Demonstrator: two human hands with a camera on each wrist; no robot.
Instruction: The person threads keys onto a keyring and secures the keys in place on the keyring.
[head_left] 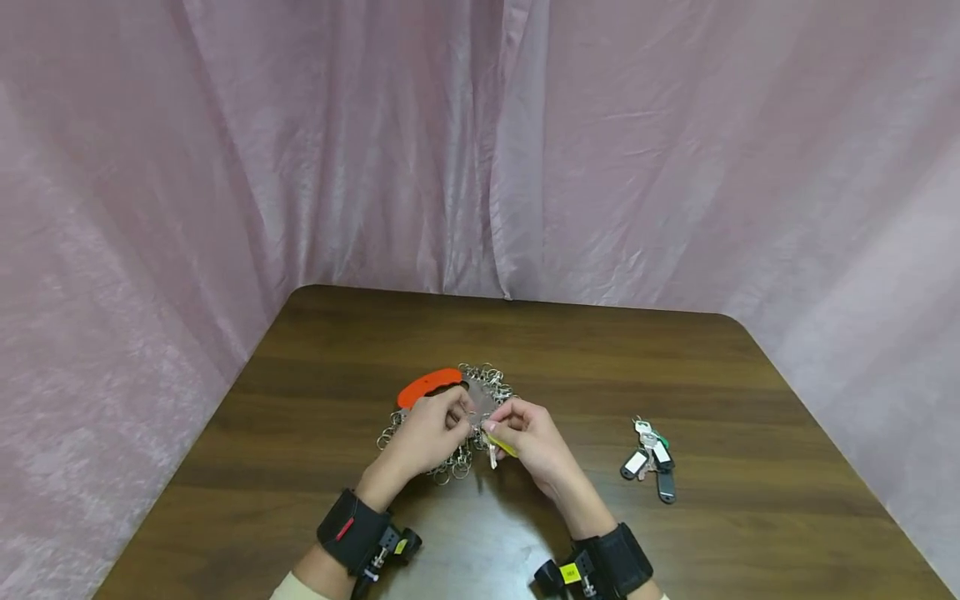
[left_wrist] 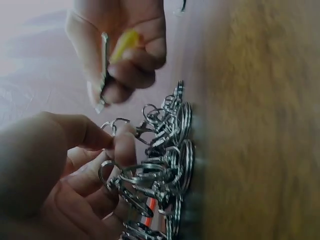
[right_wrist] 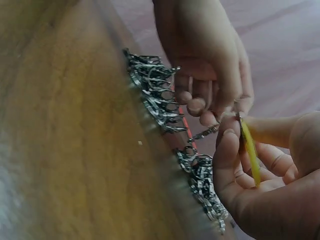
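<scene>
Over the brown wooden counter (head_left: pixel 600 367), the left hand (head_left: pixel 431 429) pinches a silver metal clasp (left_wrist: pixel 124 120), the right hand (head_left: pixel 532 435) a silver metal key (head_left: pixel 492 457) and flat yellow tag (right_wrist: pixel 251 155).

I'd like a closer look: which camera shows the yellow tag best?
The right wrist view: the yellow tag looks largest, its long side mostly uncovered in the right hand. The left wrist view shows it blurred, partly behind fingers; the head view, just a small sliver.
</scene>
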